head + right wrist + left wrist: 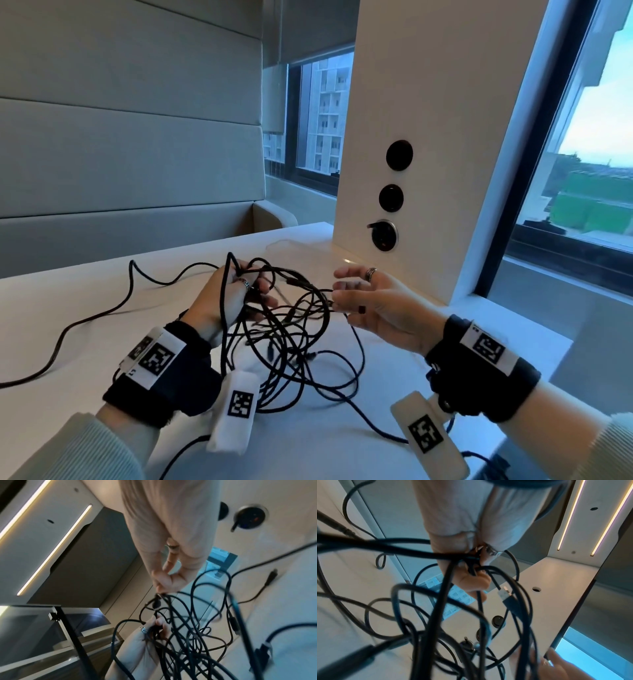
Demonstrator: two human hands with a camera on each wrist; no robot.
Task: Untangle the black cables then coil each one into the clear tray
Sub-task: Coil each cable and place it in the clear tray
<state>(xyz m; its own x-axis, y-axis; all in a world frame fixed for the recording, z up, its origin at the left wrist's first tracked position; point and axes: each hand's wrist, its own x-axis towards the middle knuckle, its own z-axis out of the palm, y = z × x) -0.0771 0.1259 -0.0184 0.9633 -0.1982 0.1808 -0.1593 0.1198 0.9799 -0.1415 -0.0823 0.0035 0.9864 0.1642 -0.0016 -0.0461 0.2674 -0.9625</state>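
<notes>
No legible words, brands or numbers appear in any view. The wrist bands (156, 356) and the white camera housings (236, 404) carry square black-and-white coded markers only. A small mark beside the left band's marker, at 7 o'clock, cannot be read.

Left grip (228, 294) clenched, right grip (371, 308) seemingly pinching

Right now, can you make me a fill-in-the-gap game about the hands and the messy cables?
1. The left hand grips the tangle of ____ cables.
2. The right hand pinches one strand with its ____ and forefinger.
3. Both hands wear a ____ on one finger.
4. The loose cable ends trail over the white ____.

Missing words: black; thumb; ring; table
</notes>
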